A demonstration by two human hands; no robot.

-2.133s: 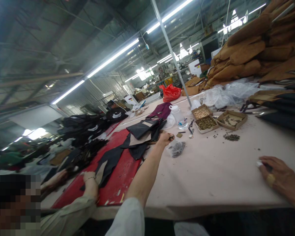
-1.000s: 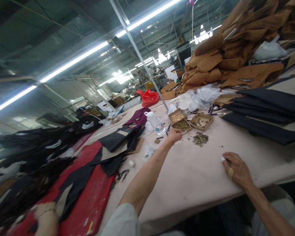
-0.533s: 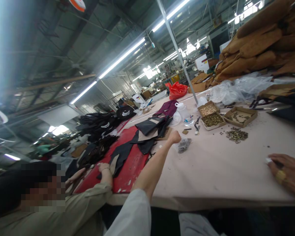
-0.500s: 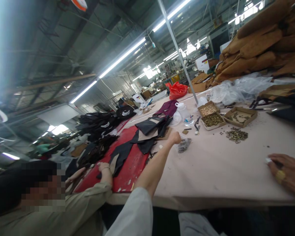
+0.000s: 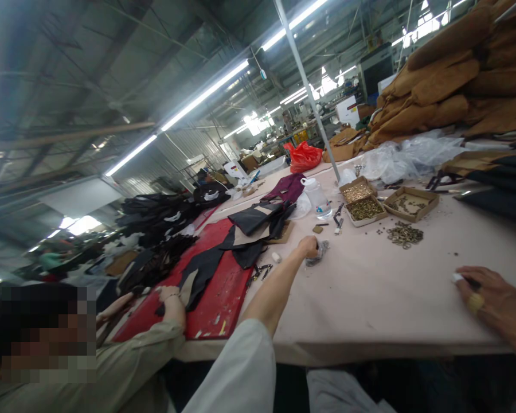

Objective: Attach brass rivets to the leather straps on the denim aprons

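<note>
A long table [image 5: 370,310] with a pale pink top runs away from the person, and at its far right corner a tall heap of brown cloth [image 5: 447,86] stands above crumpled clear plastic [image 5: 408,158]. Dark folded fabric [image 5: 499,189] lies along the right edge. On the left side of the table a red mat [image 5: 223,298] carries black cut pieces [image 5: 245,229], and a co-worker's hand [image 5: 168,295] rests on its near end. Further back sit a red bag [image 5: 303,156] and a plastic bottle [image 5: 317,199]. Three shallow cardboard trays [image 5: 410,202] of small metal parts stand mid-table, with a loose pile of metal rings [image 5: 404,234] just in front of them.

The left hand [image 5: 308,247] reaches far out with the arm stretched, its fingers curled closed around a small clear bag of dark parts [image 5: 320,252], which lies on the tabletop just beside the mat's edge. The right hand [image 5: 490,301] lies near the table's front edge, well apart from the left, fingers bent down and pinching a small white object [image 5: 457,277] against the surface.
</note>
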